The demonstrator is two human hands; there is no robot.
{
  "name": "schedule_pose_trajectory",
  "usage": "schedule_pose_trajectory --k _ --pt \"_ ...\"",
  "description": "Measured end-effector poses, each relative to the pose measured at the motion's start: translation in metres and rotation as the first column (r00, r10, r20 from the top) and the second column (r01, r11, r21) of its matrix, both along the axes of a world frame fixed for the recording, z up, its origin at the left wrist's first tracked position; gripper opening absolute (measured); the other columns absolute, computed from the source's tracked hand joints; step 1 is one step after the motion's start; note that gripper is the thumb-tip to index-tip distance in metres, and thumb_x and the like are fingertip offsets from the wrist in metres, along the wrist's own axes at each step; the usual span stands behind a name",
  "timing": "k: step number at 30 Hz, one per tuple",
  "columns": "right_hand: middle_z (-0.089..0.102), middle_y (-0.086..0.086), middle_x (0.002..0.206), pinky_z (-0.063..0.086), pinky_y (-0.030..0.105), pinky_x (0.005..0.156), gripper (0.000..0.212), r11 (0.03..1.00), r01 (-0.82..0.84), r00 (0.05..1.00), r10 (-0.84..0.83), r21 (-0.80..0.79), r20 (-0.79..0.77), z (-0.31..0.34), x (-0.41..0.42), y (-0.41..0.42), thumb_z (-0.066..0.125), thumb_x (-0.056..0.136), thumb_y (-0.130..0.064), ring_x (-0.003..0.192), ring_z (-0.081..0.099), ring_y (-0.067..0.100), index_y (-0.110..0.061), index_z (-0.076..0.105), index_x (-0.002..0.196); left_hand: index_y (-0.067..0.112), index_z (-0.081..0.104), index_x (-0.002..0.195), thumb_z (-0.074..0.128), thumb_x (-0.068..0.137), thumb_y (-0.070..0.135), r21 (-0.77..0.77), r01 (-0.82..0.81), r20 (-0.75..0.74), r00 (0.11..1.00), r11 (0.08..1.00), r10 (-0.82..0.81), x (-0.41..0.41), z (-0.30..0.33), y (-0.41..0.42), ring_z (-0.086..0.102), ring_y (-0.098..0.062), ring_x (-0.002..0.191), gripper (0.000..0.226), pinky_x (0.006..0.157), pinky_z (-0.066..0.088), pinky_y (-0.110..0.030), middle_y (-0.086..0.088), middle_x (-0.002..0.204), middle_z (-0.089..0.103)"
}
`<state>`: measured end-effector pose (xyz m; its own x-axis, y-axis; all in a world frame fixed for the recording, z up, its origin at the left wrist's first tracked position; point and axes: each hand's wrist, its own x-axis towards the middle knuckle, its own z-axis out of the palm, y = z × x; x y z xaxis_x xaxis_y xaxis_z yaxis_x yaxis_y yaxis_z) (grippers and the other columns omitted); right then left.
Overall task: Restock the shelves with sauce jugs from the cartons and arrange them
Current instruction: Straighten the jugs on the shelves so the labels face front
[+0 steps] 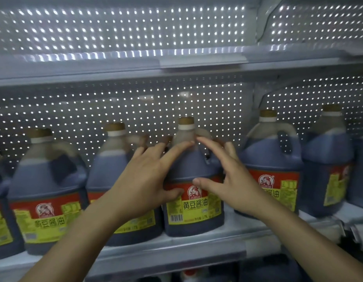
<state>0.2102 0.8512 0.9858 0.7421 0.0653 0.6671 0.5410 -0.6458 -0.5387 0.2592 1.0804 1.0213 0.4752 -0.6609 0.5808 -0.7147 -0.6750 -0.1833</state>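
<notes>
A dark sauce jug [193, 218] with a red and yellow label and a gold cap stands upright in the middle of the white shelf [176, 253]. My left hand [144, 180] lies against its left shoulder, fingers spread and straight, thumb on the label. On the jug's right side my right hand [235, 186] touches it with straight fingers near the handle and the thumb on the label's top. Matching jugs stand in the same row: one at the left [44, 200], one partly behind my left hand [107, 169], and two at the right [272, 159] [327, 159].
A perforated back panel [176, 102] closes the shelf behind the jugs. An upper shelf [115, 66] runs across above the caps. Below the shelf's front edge, bottle tops [188, 274] show dimly. A small gap lies between the middle jug and the right jug.
</notes>
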Motion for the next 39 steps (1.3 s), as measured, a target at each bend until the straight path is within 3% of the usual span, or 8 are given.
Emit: schedule_pose_trajectory --k 8,12,17,20,22,28,34,39 --pt "0.036 -0.012 0.14 0.044 0.046 0.114 0.084 0.997 0.02 1.0 -0.02 0.073 0.001 -0.014 -0.004 0.007 0.08 0.088 -0.029 0.137 0.045 0.006 -0.051 0.032 0.153 0.032 0.017 0.16 0.072 0.077 0.057 -0.128 0.086 -0.006 0.996 0.988 -0.087 0.009 -0.008 -0.001 0.057 -0.023 0.112 0.103 0.104 0.028 -0.037 0.004 0.121 0.057" --pt "0.033 -0.022 0.153 0.041 0.038 0.117 0.084 0.995 0.04 0.998 -0.035 0.097 -0.054 -0.01 -0.022 0.007 0.077 0.092 -0.022 0.143 0.038 -0.001 -0.049 0.029 0.155 0.03 0.032 0.155 0.07 0.079 0.049 -0.24 0.09 -0.01 0.995 0.967 -0.095 0.0 -0.003 -0.007 0.051 -0.027 0.12 0.088 0.1 0.042 -0.044 -0.003 0.136 0.052" --pt "0.051 -0.014 0.133 0.05 0.031 0.101 0.058 0.927 0.374 0.911 -0.367 -0.002 0.189 0.009 -0.062 -0.03 0.075 0.092 -0.019 0.124 0.055 0.006 -0.034 0.052 0.143 0.027 0.052 0.143 0.071 0.083 0.032 -0.438 0.404 0.092 0.909 0.803 -0.407 -0.032 0.012 -0.042 0.052 -0.021 0.125 0.063 0.1 0.045 -0.036 0.001 0.136 0.052" --pt "0.047 -0.009 0.129 0.047 0.031 0.104 0.055 0.829 0.559 0.785 -0.523 -0.018 0.331 0.021 -0.073 -0.077 0.077 0.088 -0.02 0.123 0.051 0.007 -0.029 0.057 0.139 0.038 0.04 0.147 0.071 0.085 0.037 -0.371 0.47 -0.028 0.856 0.801 -0.516 -0.04 0.018 -0.09 0.049 -0.012 0.126 0.069 0.099 0.045 -0.032 0.01 0.138 0.048" --pt "0.039 -0.012 0.136 0.038 0.018 0.106 0.071 0.807 0.589 0.793 -0.566 -0.044 0.226 0.022 -0.071 -0.11 0.08 0.085 -0.029 0.128 0.042 0.003 -0.037 0.047 0.147 0.044 0.024 0.152 0.075 0.086 0.037 -0.293 0.423 -0.168 0.86 0.857 -0.482 -0.03 0.02 -0.127 0.049 -0.016 0.127 0.084 0.1 0.047 -0.034 0.005 0.138 0.046" --pt "0.035 -0.043 0.149 0.038 0.03 0.118 0.092 0.967 0.255 0.963 -0.254 0.004 -0.089 0.01 -0.052 -0.151 0.08 0.08 -0.054 0.141 0.036 -0.012 -0.07 0.017 0.145 0.048 0.011 0.153 0.082 0.081 0.028 -0.197 0.337 -0.402 0.829 0.921 -0.389 0.007 0.017 -0.183 0.066 -0.025 0.112 0.103 0.09 0.057 -0.042 -0.007 0.129 0.065" --pt "0.028 -0.044 0.15 0.028 0.003 0.108 0.094 0.993 0.119 0.993 -0.119 -0.027 -0.003 0.006 -0.047 -0.16 0.082 0.085 -0.033 0.14 0.027 -0.022 -0.06 0.019 0.149 0.051 0.024 0.152 0.086 0.08 0.026 -0.332 0.334 -0.35 0.824 0.882 -0.445 0.003 0.004 -0.174 0.062 -0.013 0.121 0.098 0.092 0.058 -0.039 0.002 0.139 0.062" --pt "0.028 -0.031 0.16 0.035 0.015 0.115 0.085 0.981 -0.168 0.983 0.175 0.093 -0.064 0.003 -0.035 -0.162 0.074 0.091 -0.01 0.145 0.028 -0.013 -0.043 0.03 0.156 0.056 0.017 0.154 0.082 0.08 0.042 -0.258 0.157 -0.179 0.962 0.953 -0.207 -0.022 0.0 -0.161 0.048 -0.014 0.096 0.1 0.078 0.04 -0.029 0.005 0.11 0.055"
